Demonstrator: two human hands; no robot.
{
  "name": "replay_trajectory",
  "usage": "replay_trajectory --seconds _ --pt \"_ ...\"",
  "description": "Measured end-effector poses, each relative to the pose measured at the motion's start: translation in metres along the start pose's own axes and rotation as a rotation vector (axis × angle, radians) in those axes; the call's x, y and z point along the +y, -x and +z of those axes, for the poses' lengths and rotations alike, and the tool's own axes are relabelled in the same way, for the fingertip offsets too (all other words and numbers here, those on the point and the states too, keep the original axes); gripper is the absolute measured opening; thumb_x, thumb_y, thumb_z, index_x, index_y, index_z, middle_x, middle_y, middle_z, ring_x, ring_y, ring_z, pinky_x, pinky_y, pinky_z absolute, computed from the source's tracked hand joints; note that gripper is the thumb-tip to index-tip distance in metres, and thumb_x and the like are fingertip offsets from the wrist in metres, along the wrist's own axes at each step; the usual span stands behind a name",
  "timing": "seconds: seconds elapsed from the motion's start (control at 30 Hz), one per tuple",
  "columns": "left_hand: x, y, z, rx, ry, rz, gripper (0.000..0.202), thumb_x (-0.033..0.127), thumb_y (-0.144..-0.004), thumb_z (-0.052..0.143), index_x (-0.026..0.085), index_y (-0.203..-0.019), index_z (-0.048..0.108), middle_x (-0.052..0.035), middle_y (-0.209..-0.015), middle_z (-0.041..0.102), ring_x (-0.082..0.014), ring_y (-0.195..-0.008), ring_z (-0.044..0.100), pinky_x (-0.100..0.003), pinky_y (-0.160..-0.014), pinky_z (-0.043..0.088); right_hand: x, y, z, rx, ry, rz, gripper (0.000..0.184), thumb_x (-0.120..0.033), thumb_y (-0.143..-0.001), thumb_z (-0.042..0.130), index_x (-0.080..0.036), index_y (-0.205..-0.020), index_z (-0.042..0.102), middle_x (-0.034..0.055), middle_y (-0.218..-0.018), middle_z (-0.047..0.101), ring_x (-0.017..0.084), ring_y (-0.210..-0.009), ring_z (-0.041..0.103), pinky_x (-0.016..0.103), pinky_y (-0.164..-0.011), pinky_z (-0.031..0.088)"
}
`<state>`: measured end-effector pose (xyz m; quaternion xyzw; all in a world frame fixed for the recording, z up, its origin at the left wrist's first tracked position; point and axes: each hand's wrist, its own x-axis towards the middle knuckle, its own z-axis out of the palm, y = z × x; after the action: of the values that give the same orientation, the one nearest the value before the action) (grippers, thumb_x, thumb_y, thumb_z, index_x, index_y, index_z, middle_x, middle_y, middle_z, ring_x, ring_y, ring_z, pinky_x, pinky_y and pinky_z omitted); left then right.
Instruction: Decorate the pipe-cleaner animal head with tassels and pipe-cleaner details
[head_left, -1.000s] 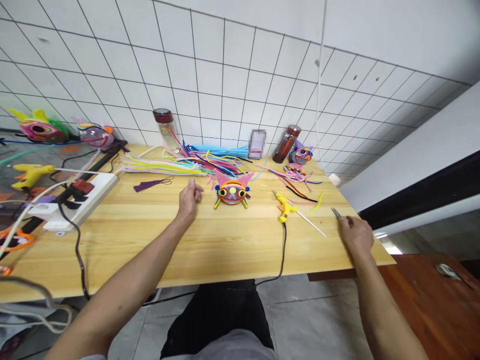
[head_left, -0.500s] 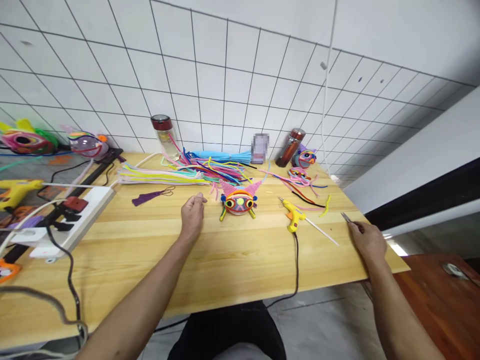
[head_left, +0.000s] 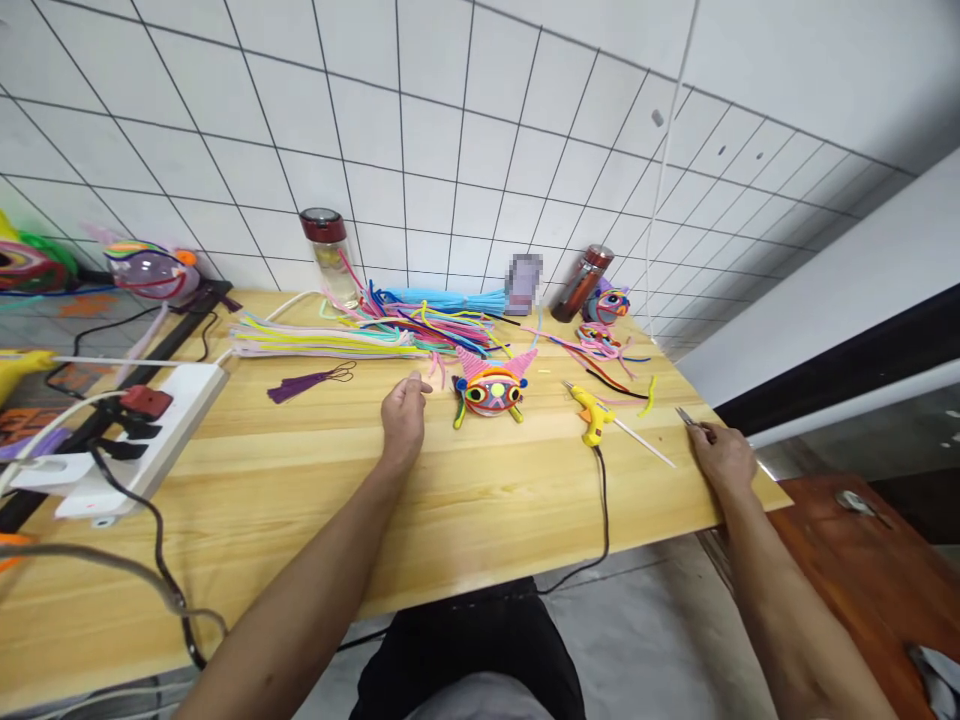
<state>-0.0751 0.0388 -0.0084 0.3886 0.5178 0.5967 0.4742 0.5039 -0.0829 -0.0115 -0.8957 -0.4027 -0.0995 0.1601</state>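
My left hand rests on the wooden table, fingers loosely curled with nothing in them, just left of a small pipe-cleaner creature with pink ears and round eyes. My right hand lies near the table's right edge, closed on a small metal tool whose tip pokes out in front of the fingers. A yellow glue gun with a white glue stick lies between the creature and my right hand.
A heap of coloured pipe cleaners lies at the back. Two bottles stand by the tiled wall, and a second creature sits by the right one. A white power strip with cables lies at left. A purple tassel lies nearby.
The view has shifted a little; my left hand has slid slightly toward the creature and its fingers have relaxed. My right hand has stayed on the metal tool.
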Motion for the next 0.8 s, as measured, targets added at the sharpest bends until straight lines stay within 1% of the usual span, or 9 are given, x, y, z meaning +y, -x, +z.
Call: replay_trajectory --seconds 0.1,0.2,0.27,0.37,0.47,0.6,0.7,0.8 --pt "-0.001 0.000 0.000 -0.020 -0.019 0.022 0.044 0.064 -0.093 0.058 0.023 -0.078 0.062 0.0079 -0.054 0.031 -0.0122 -0.046 0.026 -0.029 -0.047 0.017 0.002 -0.001 0.002 0.024 -0.001 -0.026 0.052 -0.053 -0.094 0.057 -0.015 -0.116 0.084 0.0224 -0.120 0.077 0.037 -0.111 0.067 0.049 -0.095 0.054" --pt "0.000 0.001 -0.001 -0.030 -0.022 0.025 0.043 0.062 -0.093 0.062 0.022 -0.077 0.064 0.0074 -0.053 0.032 -0.0120 -0.046 0.027 -0.029 -0.047 0.016 0.006 -0.004 0.003 0.023 -0.006 -0.061 0.051 -0.055 -0.092 0.058 -0.016 -0.115 0.084 0.0207 -0.117 0.077 0.037 -0.110 0.067 0.048 -0.094 0.054" --pt "0.002 0.002 -0.002 -0.032 -0.025 0.021 0.044 0.063 -0.091 0.066 0.022 -0.076 0.065 0.0068 -0.053 0.033 -0.0115 -0.046 0.028 -0.028 -0.047 0.017 0.009 -0.009 0.002 -0.011 0.002 -0.085 0.050 -0.053 -0.091 0.058 -0.017 -0.114 0.084 0.0205 -0.114 0.078 0.037 -0.110 0.068 0.047 -0.093 0.054" --pt "0.006 0.005 -0.002 -0.027 -0.036 0.008 0.046 0.065 -0.087 0.071 0.021 -0.074 0.066 0.0063 -0.052 0.034 -0.0111 -0.046 0.027 -0.028 -0.047 0.017 0.011 -0.020 0.000 -0.102 0.037 -0.103 0.045 -0.046 -0.092 0.058 -0.017 -0.113 0.084 0.0201 -0.112 0.078 0.037 -0.108 0.069 0.045 -0.089 0.052" --pt "0.009 0.007 -0.003 -0.007 -0.054 -0.005 0.045 0.065 -0.089 0.069 0.022 -0.075 0.066 0.0061 -0.051 0.033 -0.0114 -0.045 0.026 -0.029 -0.046 0.016 0.009 -0.033 0.001 -0.147 0.043 -0.110 0.043 -0.045 -0.096 0.055 -0.017 -0.112 0.083 0.0200 -0.113 0.078 0.035 -0.107 0.069 0.043 -0.086 0.050" --pt "0.010 0.010 -0.004 0.036 -0.102 -0.039 0.045 0.064 -0.094 0.064 0.023 -0.075 0.067 0.0052 -0.050 0.033 -0.0115 -0.043 0.025 -0.030 -0.044 0.015 0.004 -0.040 0.006 -0.102 0.053 -0.058 0.049 -0.045 -0.099 0.050 -0.014 -0.122 0.080 0.0227 -0.115 0.076 0.037 -0.108 0.069 0.046 -0.086 0.052" --pt "0.010 0.012 -0.005 0.050 -0.141 -0.058 0.044 0.064 -0.095 0.063 0.025 -0.076 0.067 0.0047 -0.050 0.033 -0.0125 -0.042 0.024 -0.031 -0.043 0.014 0.002 -0.038 0.009 -0.122 0.076 -0.028 0.049 -0.049 -0.095 0.053 -0.018 -0.118 0.083 0.0230 -0.116 0.077 0.042 -0.111 0.070 0.049 -0.083 0.053" --pt "0.010 0.014 -0.005 0.077 -0.185 -0.057 0.043 0.063 -0.095 0.063 0.026 -0.075 0.068 0.0037 -0.050 0.034 -0.0135 -0.043 0.026 -0.031 -0.042 0.015 0.004 -0.037 0.011 -0.117 0.032 -0.007 0.050 -0.055 -0.090 0.055 -0.020 -0.112 0.084 0.0212 -0.109 0.079 0.043 -0.107 0.072 0.051 -0.081 0.055"
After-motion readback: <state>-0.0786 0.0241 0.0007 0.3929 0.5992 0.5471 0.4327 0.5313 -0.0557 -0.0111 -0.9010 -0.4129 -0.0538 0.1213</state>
